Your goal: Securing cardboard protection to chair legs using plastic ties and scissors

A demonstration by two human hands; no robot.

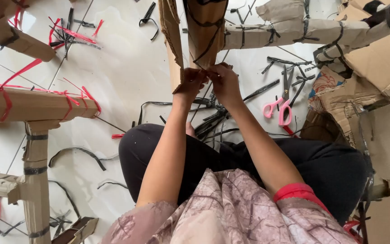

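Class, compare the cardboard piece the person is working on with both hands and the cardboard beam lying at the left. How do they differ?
The held cardboard piece is bound with black strap; the left beam is tied with red strap. The held piece stands roughly upright ahead of the left hand and right hand, which touch its lower end; the beam runs sideways, untouched. Both are brown folded cardboard bound with plastic strapping.

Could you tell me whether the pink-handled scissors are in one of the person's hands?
No, the pink-handled scissors lie on the floor, right of both hands.
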